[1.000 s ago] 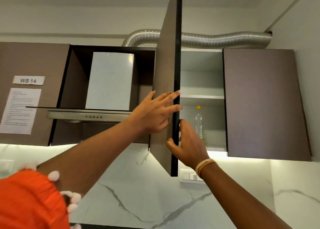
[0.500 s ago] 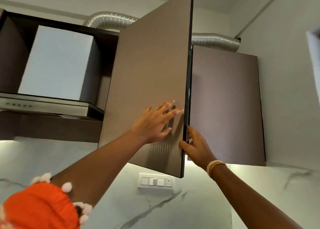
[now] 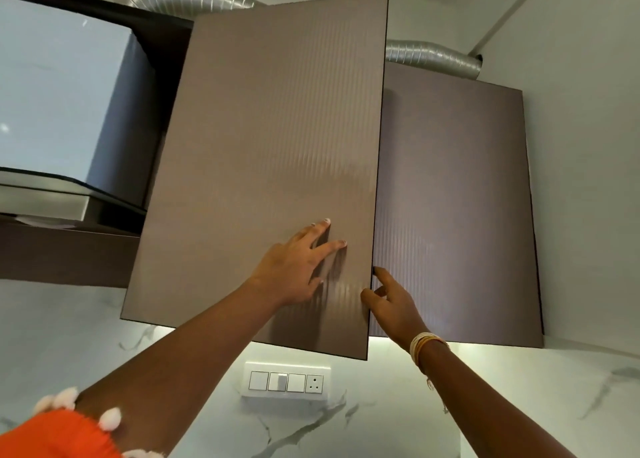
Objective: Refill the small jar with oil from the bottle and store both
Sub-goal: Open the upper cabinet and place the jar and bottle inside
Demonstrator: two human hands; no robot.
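Note:
A brown upper cabinet door point(image 3: 270, 138) stands nearly shut in front of me and hides the cabinet's inside. My left hand point(image 3: 298, 267) presses flat on the door's lower front with its fingers straight and spread. My right hand point(image 3: 389, 301) is at the door's free right edge, index finger and thumb touching that edge, the fingers relaxed. No bottle or small jar is visible.
A second brown cabinet door point(image 3: 457, 208) is shut to the right. A steel chimney hood point(image 3: 52, 111) sits at the left, with a ribbed metal duct point(image 3: 433, 55) above. A switch panel point(image 3: 285, 381) is mounted on the marble wall below.
The door has swung from wide open to almost shut, covering the shelf where a clear bottle with a yellow cap stood. Both hands followed the door.

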